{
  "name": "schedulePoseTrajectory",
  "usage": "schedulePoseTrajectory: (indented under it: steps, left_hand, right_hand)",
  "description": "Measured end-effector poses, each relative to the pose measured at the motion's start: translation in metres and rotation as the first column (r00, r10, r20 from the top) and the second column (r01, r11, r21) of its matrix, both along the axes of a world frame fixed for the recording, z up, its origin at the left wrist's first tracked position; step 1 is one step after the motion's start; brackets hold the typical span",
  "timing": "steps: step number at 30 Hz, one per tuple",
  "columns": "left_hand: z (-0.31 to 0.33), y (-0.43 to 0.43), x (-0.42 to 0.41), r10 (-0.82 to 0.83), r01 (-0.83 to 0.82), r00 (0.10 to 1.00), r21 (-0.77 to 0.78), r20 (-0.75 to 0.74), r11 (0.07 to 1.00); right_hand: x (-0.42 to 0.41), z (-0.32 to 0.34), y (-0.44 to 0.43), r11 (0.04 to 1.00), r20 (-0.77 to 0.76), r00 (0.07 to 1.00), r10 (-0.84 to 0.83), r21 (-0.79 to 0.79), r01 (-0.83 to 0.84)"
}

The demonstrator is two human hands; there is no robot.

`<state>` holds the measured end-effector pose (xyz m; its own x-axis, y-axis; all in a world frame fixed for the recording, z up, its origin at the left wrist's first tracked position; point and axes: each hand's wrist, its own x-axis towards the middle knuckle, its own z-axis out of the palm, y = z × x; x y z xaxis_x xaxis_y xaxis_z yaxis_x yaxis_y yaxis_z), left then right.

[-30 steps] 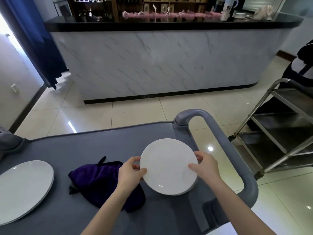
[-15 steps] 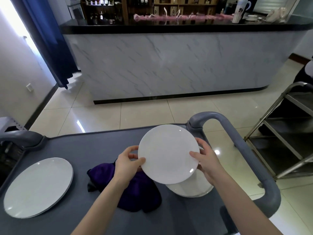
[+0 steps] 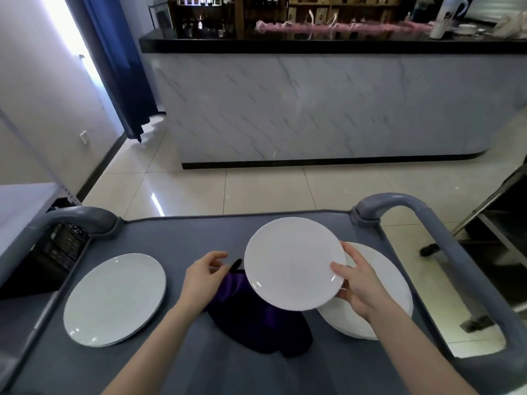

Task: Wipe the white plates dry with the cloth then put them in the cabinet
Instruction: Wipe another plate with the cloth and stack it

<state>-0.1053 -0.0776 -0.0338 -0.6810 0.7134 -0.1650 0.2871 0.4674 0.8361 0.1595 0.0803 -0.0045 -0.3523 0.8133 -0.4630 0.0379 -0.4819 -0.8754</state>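
The left hand (image 3: 204, 277) has let go of the plate (image 3: 291, 263), now loose and empty at the cloth (image 3: 256, 317); the right hand (image 3: 359, 289) alone grips its rim; wiping looks next.

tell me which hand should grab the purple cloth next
Left. The left hand is free, at the edge of the purple cloth, while the right hand grips the lifted white plate by its rim.

Only the person's two forearms and hands are in view: the left hand (image 3: 204, 277) and the right hand (image 3: 360, 286) are bare, and both slim forearms are uncovered all the way down to the lower edge of view.
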Motion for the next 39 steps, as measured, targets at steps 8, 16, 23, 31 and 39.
schedulePoseTrajectory:
  steps: [8,16,23,31,39]
  left_hand:
    - [-0.035,0.002,-0.020,-0.565,0.457,0.806,-0.419,-0.177,0.784]
    - [-0.062,-0.003,-0.037,-0.568,0.456,0.716,-0.344,-0.406,0.821]
    - [-0.020,-0.005,-0.062,-0.340,0.331,0.932,-0.093,-0.123,0.939]
    - [0.057,-0.014,-0.046,-0.129,0.104,0.984,0.193,0.120,0.976]
    - [0.030,-0.014,0.000,-0.693,0.645,0.596,-0.272,-0.405,0.714]
  right_hand:
    - [-0.007,-0.010,-0.013,0.999,0.026,0.999,-0.039,-0.026,0.039]
    - [-0.016,-0.013,-0.031,0.995,0.068,0.992,-0.103,0.006,0.103]
    - [-0.028,-0.008,-0.044,0.993,0.057,0.991,-0.118,0.032,0.117]
    - [-0.056,-0.001,-0.054,0.994,0.025,0.994,-0.102,0.039,0.101]
    - [-0.082,0.006,-0.055,0.993,-0.049,0.998,-0.042,0.110,0.047]
